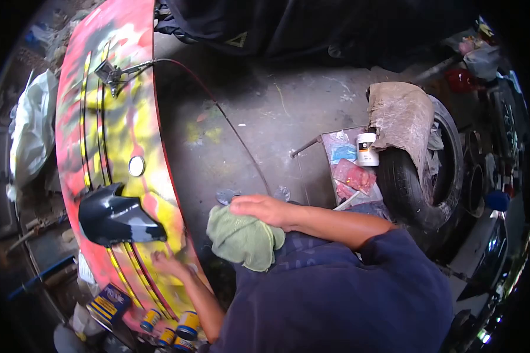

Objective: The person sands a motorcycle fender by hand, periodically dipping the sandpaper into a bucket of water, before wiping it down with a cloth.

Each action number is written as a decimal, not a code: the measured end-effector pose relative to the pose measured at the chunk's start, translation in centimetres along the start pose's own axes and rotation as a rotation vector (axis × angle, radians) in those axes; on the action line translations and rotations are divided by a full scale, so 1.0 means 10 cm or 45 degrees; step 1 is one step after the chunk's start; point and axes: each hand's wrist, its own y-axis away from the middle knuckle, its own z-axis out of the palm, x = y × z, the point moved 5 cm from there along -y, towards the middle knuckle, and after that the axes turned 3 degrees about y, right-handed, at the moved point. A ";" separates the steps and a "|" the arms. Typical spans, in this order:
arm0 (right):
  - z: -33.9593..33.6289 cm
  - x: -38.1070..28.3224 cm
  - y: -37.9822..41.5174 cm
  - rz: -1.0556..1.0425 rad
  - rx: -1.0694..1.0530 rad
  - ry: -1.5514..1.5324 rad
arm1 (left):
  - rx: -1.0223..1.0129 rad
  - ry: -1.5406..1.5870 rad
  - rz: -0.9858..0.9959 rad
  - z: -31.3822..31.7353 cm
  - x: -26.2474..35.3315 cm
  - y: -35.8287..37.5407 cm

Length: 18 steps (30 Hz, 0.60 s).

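My right hand (258,210) is closed on a bunched green cloth (244,238) in front of my dark blue shirt. Lower left, my left hand (169,263) is slightly blurred, its fingers apart with nothing visible in them. It is over the yellow and red painted panel (123,123), just below the right end of a glossy black curved part (121,216). That part lies across the dark striped strips on the panel. Above it sits a round white-topped lid or tin (136,166).
A spray gun (113,76) with a hose rests on the panel's upper part. Several blue and yellow cans (188,323) and a dark box (109,303) stand at its lower end. To the right are a white tub (367,150), a tray with sanding pads and a tire (447,159).
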 end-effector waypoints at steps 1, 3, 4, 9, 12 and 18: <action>-0.03 0.10 0.08 0.005 0.069 -0.063 | -0.119 0.032 0.026 0.14 0.02 0.27; -0.12 0.30 0.24 0.098 -0.007 -0.417 | -0.348 0.095 0.117 0.41 0.04 0.81; -0.17 0.38 0.29 0.185 -0.070 -0.562 | -0.493 0.089 0.218 0.61 0.29 1.20; -0.25 0.70 0.44 0.197 0.059 -0.487 | -1.175 -0.027 0.296 0.98 0.67 2.41; -0.16 0.82 0.59 0.104 0.099 -0.195 | -1.171 -0.106 0.332 0.90 0.69 2.80; -0.06 0.77 1.05 -0.475 0.272 1.348 | -1.100 -0.465 0.623 -0.03 0.18 3.01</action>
